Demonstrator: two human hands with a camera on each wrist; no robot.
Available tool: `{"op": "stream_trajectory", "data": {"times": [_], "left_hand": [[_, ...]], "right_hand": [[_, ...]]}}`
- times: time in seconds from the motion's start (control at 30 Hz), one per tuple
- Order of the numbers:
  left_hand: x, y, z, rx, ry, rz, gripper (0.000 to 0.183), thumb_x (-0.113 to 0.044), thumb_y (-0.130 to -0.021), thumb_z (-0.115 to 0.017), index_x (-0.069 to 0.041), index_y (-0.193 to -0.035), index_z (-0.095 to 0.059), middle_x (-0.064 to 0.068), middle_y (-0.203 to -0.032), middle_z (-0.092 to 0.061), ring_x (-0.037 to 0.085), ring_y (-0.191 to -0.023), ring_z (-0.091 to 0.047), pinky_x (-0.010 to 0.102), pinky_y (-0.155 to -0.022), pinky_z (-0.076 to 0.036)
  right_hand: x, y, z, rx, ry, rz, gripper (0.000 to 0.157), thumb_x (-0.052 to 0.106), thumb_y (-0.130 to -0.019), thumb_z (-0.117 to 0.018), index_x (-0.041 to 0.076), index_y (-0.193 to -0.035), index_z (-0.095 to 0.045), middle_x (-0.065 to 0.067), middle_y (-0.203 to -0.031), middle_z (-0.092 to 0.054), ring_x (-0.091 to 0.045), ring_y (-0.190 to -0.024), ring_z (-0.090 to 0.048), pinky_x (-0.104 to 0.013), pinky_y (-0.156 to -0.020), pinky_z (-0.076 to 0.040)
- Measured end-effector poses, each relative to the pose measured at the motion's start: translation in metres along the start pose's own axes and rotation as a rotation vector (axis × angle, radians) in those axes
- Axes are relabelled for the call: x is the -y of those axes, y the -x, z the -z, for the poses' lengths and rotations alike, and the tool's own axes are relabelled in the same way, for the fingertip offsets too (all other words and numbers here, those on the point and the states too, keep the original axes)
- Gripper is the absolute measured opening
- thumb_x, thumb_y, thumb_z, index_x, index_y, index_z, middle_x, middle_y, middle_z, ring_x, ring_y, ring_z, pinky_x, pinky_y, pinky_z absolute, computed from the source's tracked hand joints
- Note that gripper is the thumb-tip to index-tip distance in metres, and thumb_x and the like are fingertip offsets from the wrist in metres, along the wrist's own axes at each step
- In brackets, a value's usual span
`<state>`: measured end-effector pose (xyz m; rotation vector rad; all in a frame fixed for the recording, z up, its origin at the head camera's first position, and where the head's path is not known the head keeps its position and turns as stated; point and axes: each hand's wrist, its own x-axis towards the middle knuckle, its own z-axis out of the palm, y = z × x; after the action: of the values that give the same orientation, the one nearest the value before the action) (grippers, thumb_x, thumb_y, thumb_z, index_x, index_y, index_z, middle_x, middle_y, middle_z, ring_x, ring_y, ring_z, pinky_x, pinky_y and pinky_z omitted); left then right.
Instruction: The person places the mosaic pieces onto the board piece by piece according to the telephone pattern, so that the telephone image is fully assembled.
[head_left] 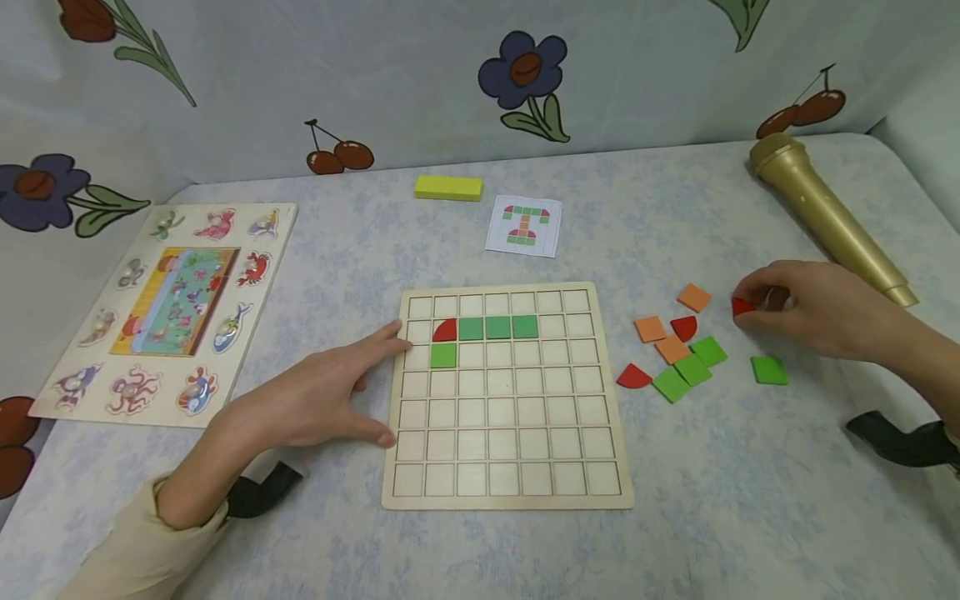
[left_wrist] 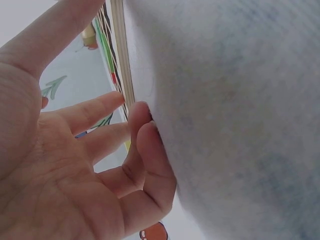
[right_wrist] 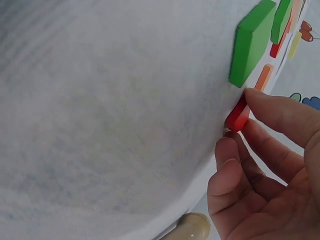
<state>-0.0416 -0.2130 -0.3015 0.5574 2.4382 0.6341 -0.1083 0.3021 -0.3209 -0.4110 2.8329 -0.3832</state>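
My right hand [head_left: 806,300] pinches a red quarter-round tile [right_wrist: 238,116] between thumb and fingers, at the right of the table. Left of it lie loose tiles: green squares such as one green tile [head_left: 768,370], orange squares including an orange tile [head_left: 694,297], and two red quarter-rounds, one a red tile [head_left: 633,377]. My left hand [head_left: 318,392] rests at the left edge of the wooden grid board [head_left: 504,502], its thumb and a finger touching the rim. On the board's upper left sit a red quarter-round [head_left: 445,331] and several green squares [head_left: 498,327].
A pattern card [head_left: 523,226] and a yellow block [head_left: 448,188] lie behind the board. At the left is a sea-creature puzzle board [head_left: 258,321]. A gold microphone-shaped object [head_left: 828,218] lies at the back right. Patterned cloth hangs behind the table.
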Motion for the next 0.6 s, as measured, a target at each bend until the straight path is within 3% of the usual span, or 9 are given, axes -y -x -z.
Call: {"op": "stream_trajectory", "data": {"times": [0.37,0.6], "left_hand": [[0.0,-0.001,0.0,0.004,0.011,-0.003,0.101,-0.045,-0.072,-0.086,-0.015,-0.154,-0.034,0.003,-0.164,-0.011,0.02,-0.108,-0.062,0.043,-0.091,-0.046],[0.0,-0.001,0.0,0.005,0.018,0.01,0.101,-0.044,-0.072,-0.087,-0.016,-0.153,-0.035,0.002,-0.164,-0.012,0.021,-0.108,-0.062,0.043,-0.092,-0.045]], "right_hand": [[0.013,0.003,0.001,-0.075,-0.009,0.034,0.025,0.015,-0.082,-0.08,0.005,-0.102,-0.07,0.001,-0.082,-0.064,-0.017,-0.074,-0.055,-0.029,-0.059,-0.042],[0.051,0.002,0.001,-0.124,-0.169,0.197,0.022,0.014,-0.081,-0.082,0.01,-0.099,-0.071,0.006,-0.081,-0.062,-0.009,-0.072,-0.053,-0.023,-0.06,-0.044]]}}
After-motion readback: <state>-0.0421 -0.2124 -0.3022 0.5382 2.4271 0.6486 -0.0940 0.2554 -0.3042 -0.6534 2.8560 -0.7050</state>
